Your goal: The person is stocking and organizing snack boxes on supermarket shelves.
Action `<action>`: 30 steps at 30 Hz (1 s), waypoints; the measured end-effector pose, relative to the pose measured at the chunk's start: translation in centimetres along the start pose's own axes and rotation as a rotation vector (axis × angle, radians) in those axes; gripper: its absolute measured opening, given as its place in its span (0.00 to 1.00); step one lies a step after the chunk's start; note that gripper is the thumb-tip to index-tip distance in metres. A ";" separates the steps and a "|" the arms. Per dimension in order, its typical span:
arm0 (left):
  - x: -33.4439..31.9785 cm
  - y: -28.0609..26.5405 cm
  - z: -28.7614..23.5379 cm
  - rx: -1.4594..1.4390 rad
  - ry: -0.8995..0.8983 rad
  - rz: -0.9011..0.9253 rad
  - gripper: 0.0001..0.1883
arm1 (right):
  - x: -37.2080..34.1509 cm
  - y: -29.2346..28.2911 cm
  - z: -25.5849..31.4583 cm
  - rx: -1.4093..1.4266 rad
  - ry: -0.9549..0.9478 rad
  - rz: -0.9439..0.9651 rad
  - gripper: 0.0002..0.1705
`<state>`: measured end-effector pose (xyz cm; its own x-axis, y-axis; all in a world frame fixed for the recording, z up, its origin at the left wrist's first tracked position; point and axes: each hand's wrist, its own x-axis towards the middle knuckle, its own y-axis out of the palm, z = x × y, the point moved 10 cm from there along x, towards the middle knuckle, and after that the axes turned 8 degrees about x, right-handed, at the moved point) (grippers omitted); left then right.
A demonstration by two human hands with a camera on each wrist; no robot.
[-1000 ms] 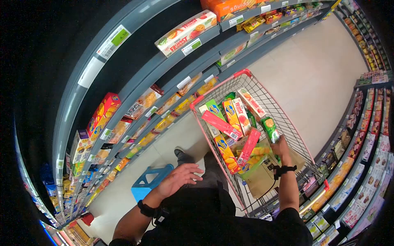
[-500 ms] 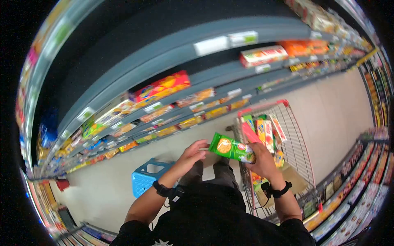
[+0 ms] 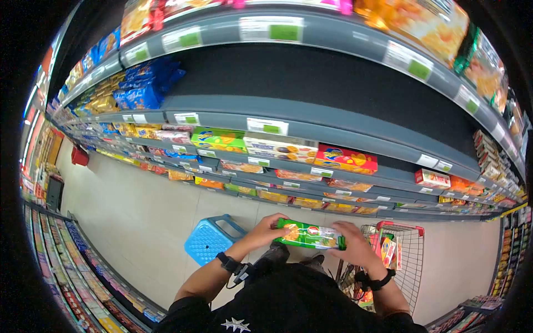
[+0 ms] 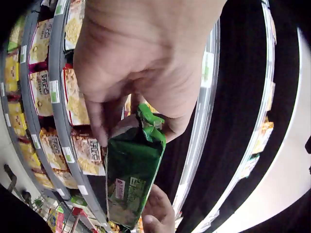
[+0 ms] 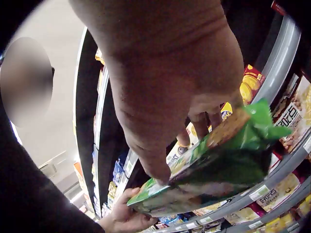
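A green packet with biscuits pictured on it [image 3: 308, 235] is held level between both hands in front of the person's body. The left hand [image 3: 265, 232] grips its left end; in the left wrist view the fingers and thumb of the left hand [image 4: 138, 63] pinch the crimped green wrapper [image 4: 133, 170]. At the other end the right hand [image 3: 355, 246] has its thumb and fingers round the packet. The right wrist view shows the right hand [image 5: 170, 92] over the packet [image 5: 209, 170], with the left hand [image 5: 127, 216] at the far end.
Shelves of boxed and bagged snacks [image 3: 281, 147] stretch across the front. A blue stool [image 3: 208, 242] stands on the floor at the left. At the right is a wire shopping cart [image 3: 412, 266] holding boxes. More shelves [image 3: 72, 266] line the lower left.
The right hand has brought the green packet from the cart to the front of the body, and the left hand has taken hold of its other end. The head view has turned left towards the shelves.
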<state>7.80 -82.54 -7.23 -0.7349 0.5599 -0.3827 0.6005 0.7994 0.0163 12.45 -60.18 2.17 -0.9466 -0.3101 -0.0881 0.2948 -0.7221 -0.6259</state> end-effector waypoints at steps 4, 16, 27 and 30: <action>-1.8 -6.5 1.6 -0.162 0.049 -0.045 0.18 | 1.1 -2.2 -1.4 0.060 0.098 -0.249 0.36; 0.3 -8.3 -2.1 -0.732 0.227 0.126 0.20 | 5.4 4.4 -1.1 1.667 0.121 -0.253 0.52; 3.3 -5.7 -5.1 -0.792 0.313 0.138 0.22 | 8.9 -0.9 3.2 1.843 -0.292 -0.273 0.62; 4.0 -4.6 -6.2 -0.755 0.339 0.188 0.23 | 8.6 -0.6 2.9 1.545 -0.178 -0.276 0.45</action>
<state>0.14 -82.61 -3.13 -0.7710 0.6367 -0.0166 0.4391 0.5501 0.7103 4.53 -64.16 4.03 -0.9974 -0.0527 0.0487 0.0712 -0.6401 0.7650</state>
